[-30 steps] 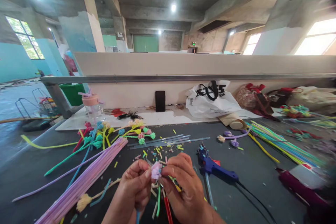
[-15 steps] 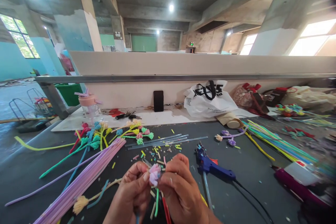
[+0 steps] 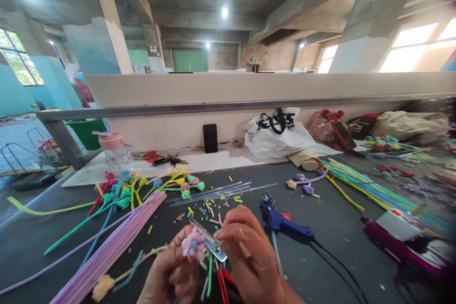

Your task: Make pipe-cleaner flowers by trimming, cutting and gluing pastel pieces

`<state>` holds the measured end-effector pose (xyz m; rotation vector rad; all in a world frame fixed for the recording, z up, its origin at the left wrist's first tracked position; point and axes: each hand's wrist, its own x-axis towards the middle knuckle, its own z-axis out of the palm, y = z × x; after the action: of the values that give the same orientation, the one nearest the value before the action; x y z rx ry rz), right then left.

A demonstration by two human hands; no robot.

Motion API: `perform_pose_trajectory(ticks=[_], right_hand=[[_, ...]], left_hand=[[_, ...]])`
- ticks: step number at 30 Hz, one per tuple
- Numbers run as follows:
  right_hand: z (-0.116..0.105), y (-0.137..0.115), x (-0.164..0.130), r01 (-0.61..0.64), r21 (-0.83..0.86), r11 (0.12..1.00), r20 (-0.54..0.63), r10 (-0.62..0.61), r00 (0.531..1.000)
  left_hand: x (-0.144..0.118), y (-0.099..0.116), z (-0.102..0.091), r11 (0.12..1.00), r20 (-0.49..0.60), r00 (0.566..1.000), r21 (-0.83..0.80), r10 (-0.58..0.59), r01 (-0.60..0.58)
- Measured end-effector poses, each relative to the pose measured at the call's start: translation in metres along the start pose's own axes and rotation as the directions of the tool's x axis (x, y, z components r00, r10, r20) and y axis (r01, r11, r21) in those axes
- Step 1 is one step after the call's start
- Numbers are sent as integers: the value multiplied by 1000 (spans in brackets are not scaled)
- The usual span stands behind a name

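My left hand (image 3: 174, 261) is closed, its thumb and fingers pinching a small pink-and-lilac pipe-cleaner flower (image 3: 194, 244) with a bluish centre. Just right of the flower, my right hand (image 3: 249, 251) has its thumb and fingertips pressed together; whatever may be between them is too small to make out. Below and between the hands is a pair of scissors (image 3: 215, 248) with metal blades and red handles, partly covered by the right hand. A green pipe-cleaner piece (image 3: 209, 276) lies beside the handles.
A lilac pipe-cleaner bundle (image 3: 117, 242) and coloured pipe-cleaner flowers (image 3: 124, 194) lie left. A blue glue gun (image 3: 290, 226) with a cord sits right. Clear glue sticks (image 3: 228, 192), cut scraps, a phone (image 3: 210, 138), a white bag (image 3: 276, 135) and a purple device (image 3: 395, 242) are farther out.
The flower has turned to show its open front and moved left with my left hand, away from my right fingertips. More of the scissors is now visible. The whole view has shifted slightly.
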<state>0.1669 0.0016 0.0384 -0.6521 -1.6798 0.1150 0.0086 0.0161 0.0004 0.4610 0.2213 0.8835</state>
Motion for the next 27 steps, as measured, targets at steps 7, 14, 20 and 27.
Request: perform_pose_trajectory(ticks=[7,14,20,27], right_hand=[[3,1,1,2,5,1000,48,-2,999],[3,1,-1,-16,6,1000,139,15,990],[3,-2,-1,-38,31,999,176,32,984],[7,-1,-1,-52,154,987,168,26,985]], left_hand=[[-3,2,0,997,4,997,16,-78,77],[-3,4,-4,990,93,994,128,-64,52],[-3,2,-5,989,73,997,145,-7,-4],[-3,-1,-10,991,30,1000,136,9,-13]])
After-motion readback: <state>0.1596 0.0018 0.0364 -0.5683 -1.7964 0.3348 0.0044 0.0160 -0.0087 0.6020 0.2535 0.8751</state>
